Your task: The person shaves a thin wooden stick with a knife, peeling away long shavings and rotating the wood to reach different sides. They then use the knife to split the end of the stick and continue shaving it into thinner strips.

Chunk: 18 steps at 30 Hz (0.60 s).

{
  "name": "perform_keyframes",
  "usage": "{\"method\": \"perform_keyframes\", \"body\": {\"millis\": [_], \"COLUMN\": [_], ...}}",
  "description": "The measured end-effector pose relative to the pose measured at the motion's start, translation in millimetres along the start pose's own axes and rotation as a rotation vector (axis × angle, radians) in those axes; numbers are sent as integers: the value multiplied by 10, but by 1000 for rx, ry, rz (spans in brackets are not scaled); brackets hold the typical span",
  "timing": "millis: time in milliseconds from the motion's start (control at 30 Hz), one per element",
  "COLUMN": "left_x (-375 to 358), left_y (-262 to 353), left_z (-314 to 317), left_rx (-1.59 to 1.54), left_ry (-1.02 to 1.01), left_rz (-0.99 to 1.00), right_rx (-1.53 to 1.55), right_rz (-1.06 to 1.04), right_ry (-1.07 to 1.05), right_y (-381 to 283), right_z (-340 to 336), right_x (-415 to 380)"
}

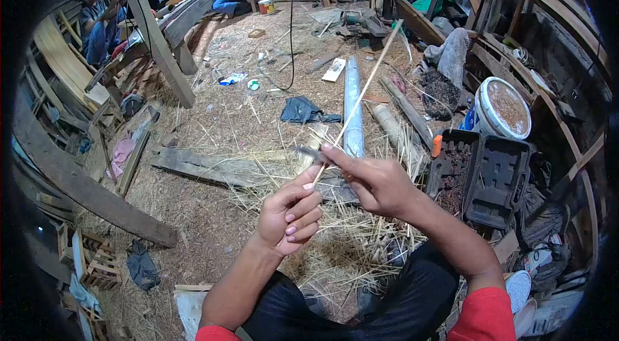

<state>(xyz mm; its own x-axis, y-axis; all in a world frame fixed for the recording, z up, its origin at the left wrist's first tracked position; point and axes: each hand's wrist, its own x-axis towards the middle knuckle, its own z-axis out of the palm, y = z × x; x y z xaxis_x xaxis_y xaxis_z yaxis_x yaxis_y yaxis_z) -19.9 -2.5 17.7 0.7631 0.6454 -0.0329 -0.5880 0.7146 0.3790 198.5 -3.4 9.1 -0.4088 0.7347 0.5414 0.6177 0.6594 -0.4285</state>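
Observation:
A long thin pale strip (366, 86) slants from my hands up to the upper right. Its lower end runs into my left hand (290, 215), whose fingers are curled round it. Just above, my right hand (371, 180) is closed on a small knife (311, 153), its blurred grey blade pointing left across the strip. The two hands are close together, and the knife's handle is hidden in my right fingers. Pale shavings and split strips (348, 238) lie on the ground below, between my knees.
An open black toolbox (496, 180) and a white bucket (506, 109) stand at the right. A plank (213, 167) and a grey pipe (353, 109) lie ahead. A curved beam (84, 180) crosses the left. People sit at the back left beside a wooden post (155, 31).

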Motion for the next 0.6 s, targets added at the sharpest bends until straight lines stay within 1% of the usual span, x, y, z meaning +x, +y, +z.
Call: {"method": "perform_keyframes", "body": {"millis": [100, 133, 200, 233, 267, 300, 333, 367, 433, 467, 533, 567, 600], "left_x": [-9, -4, -29, -42, -41, -24, -1, 15, 68, 100, 116, 106, 88], "left_y": [7, 7, 1, -8, -20, -28, -30, -26, 0, 12, 7, 6, 5], "left_z": [6, 7, 15, 28, 73, 80, 85, 81, 21, -13, -91, -113, -105], "left_rx": [47, 69, 185, 240, 246, 217, 189, 157, 73, 34, -22, -50, -34], "left_ry": [-2, 3, 1, 0, 39, 46, 51, 58, 42, 33, 73, 97, 37], "left_rz": [-8, -12, -71, -96, -119, -108, -92, -74, -30, -12, 2, 10, 6], "right_rx": [-37, -52, -38, -50, -97, -154, -247, -196, -93, 23, 104, 87, 71], "right_rz": [11, 184, 560, 504, 418, 333, 211, 211, 221, 359, 36, 34, 32], "right_ry": [95, 48, 93, 256, 373, 487, 554, 458, 268, -12, -83, -97, -114], "right_y": [110, 162, 360, 731, 944, 986, 1015, 980, 522, 241, 4, -46, -95], "right_z": [-11, -128, -354, -369, -332, -341, -343, -280, -259, -254, -34, -22, -21], "right_x": [35, 50, 96, 21, -39, -9, 12, -66, -18, -37, -46, -37, -32]}}
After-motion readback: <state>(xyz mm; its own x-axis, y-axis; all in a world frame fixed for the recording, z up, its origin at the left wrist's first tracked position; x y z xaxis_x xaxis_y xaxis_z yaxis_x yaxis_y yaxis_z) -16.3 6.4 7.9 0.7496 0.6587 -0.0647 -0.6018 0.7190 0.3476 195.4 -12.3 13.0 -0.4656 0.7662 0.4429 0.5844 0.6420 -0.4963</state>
